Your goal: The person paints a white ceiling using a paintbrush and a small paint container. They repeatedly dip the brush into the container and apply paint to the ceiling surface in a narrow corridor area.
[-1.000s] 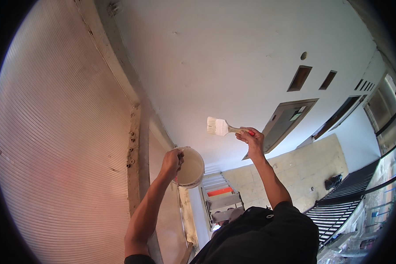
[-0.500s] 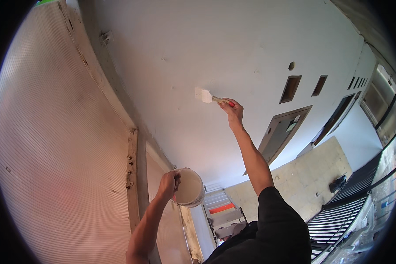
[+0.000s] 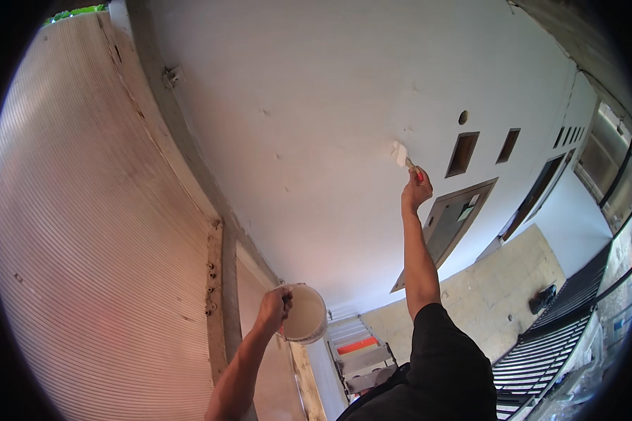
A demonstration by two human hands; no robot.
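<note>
My right hand [image 3: 417, 189], arm stretched up, is closed around the red-ended handle of a paintbrush [image 3: 400, 154]. Its wide, paint-coated bristles lie against the pale wall [image 3: 316, 91], left of a small window opening. Lower down, my left hand [image 3: 274, 309] is closed on the rim or handle of a white bucket [image 3: 305, 313]; the fingers hide which. Off-white paint covers the inside of the bucket, which tilts so that its mouth faces up toward me.
A ribbed translucent panel [image 3: 105, 231] with a beam [image 3: 214, 281] fills the left side. Below me stands a stepladder [image 3: 361, 354] with an orange-red strip. Window openings [image 3: 463, 154] and a framed door [image 3: 446, 221] break the wall. A black railing [image 3: 555, 337] runs along the lower right.
My right hand has carried the paintbrush to the right across the wall, toward the window openings. The left hand still holds the bucket in nearly the same place.
</note>
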